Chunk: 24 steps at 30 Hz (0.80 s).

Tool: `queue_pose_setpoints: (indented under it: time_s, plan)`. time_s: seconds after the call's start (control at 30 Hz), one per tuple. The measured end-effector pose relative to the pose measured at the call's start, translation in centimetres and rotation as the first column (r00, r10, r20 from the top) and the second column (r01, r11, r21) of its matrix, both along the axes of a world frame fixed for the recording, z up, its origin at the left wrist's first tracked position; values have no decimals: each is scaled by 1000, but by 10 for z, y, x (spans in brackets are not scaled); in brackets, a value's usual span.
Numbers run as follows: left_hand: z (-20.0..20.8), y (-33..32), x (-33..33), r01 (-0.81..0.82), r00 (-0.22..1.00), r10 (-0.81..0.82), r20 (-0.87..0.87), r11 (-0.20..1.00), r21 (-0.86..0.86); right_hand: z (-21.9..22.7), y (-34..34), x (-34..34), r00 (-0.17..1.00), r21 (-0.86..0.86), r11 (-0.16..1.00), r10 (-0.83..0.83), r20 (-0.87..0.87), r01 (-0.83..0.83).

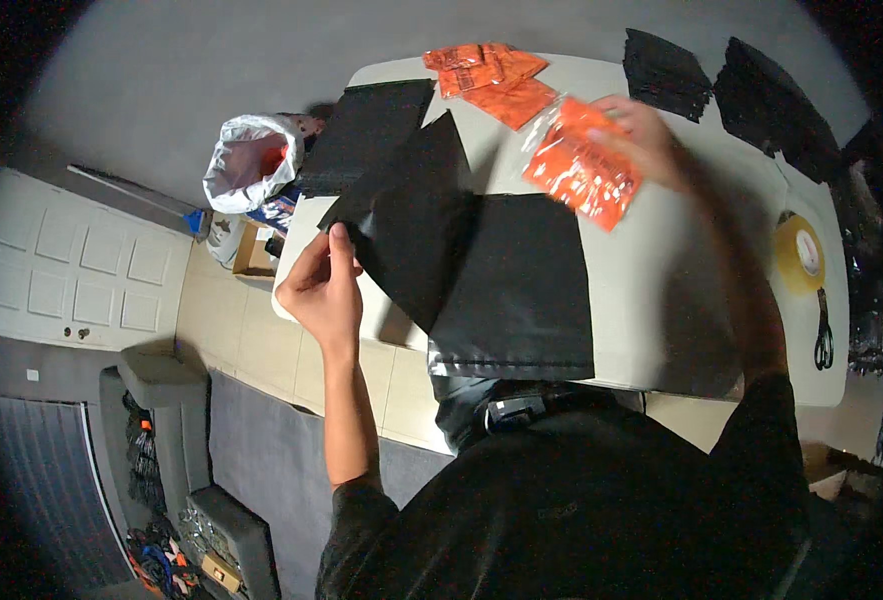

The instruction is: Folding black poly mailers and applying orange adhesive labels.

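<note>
Between thumb and fingers, my left hand (326, 285) pinches the corner of a black plastic mailing bag (408, 215), which hangs tilted over the table's front left. Another black bag (521, 285) lies flat beside it, reaching the near table edge. My right hand (641, 140) is closed on an orange item in a clear plastic packet (586, 165), held above the middle of the table. That hand is slightly blurred. Several more orange packets (496, 80) lie in a loose pile at the far edge.
A stack of black bags (371, 130) sits at the table's far left, with two more black stacks (666, 75) (771, 105) at the far right. A tape roll (799, 255) and black scissors (823, 335) lie on the right. A white-lined bin (251, 165) stands beyond the left edge.
</note>
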<state>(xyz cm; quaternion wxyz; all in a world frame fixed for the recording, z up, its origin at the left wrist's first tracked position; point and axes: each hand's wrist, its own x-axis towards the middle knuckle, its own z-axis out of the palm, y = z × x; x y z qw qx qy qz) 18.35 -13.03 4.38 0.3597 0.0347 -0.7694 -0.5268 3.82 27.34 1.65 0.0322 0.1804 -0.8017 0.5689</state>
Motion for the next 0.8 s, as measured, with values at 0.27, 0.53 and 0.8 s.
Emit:
queue_pose_setpoints:
  time_s: [0.27, 0.53, 0.8]
  plan:
    - [9, 31, 10, 35, 988, -70, -139, 969, -243, -26, -107, 39, 895, 231, 879, 353, 272, -417]
    - [3, 22, 12, 25, 988, -71, -138, 950, -312, -22, -91, 31, 887, 74, 918, 351, 301, -388]
    - [19, 53, 7, 291, 949, -314, -15, 895, -337, -7, 48, -50, 986, 140, 986, -111, 123, 94]
